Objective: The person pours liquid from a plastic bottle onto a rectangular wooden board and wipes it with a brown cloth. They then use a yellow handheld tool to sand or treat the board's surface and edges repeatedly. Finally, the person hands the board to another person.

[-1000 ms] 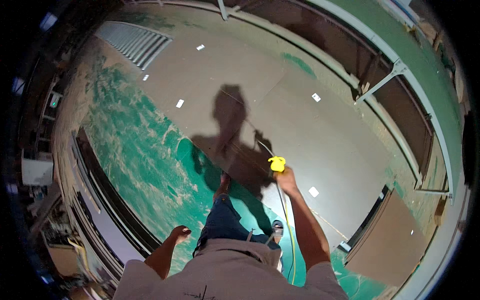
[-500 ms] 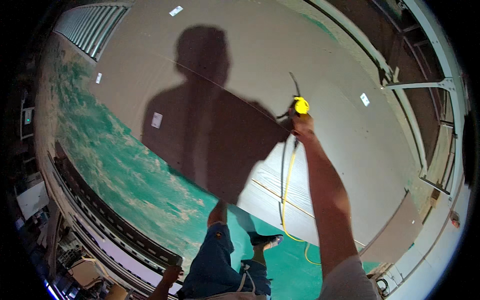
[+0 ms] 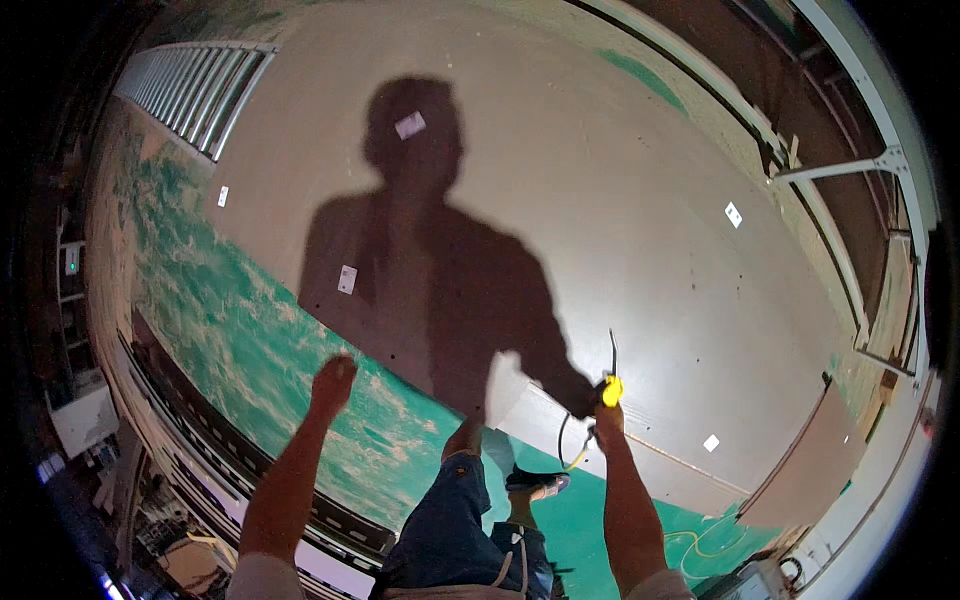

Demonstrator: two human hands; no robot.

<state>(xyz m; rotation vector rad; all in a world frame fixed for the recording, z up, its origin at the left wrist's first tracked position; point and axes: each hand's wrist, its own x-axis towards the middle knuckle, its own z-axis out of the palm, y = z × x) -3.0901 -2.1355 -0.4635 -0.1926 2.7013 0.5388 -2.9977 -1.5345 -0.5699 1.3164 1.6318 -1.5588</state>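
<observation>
My right hand is closed round a yellow air blow gun with a thin dark nozzle pointing away from me. It is over the near edge of a large brown sheet lying flat. A short yellow hose and a black loop hang beside the hand. To the left, my left hand hovers over the green floor, fingers curled, with nothing visible in it. A pale wood-grain strip shows along the sheet's near edge.
A slatted metal rack stands at the far left. Dark rails run along the lower left. A metal frame borders the right side. Yellow hose lies on the green floor. White labels dot the sheet.
My right hand has come nearer with the blow gun. My left hand has risen and moved forward. The brown sheet's edge now lies closer to me, covering more of the wood-grain surface.
</observation>
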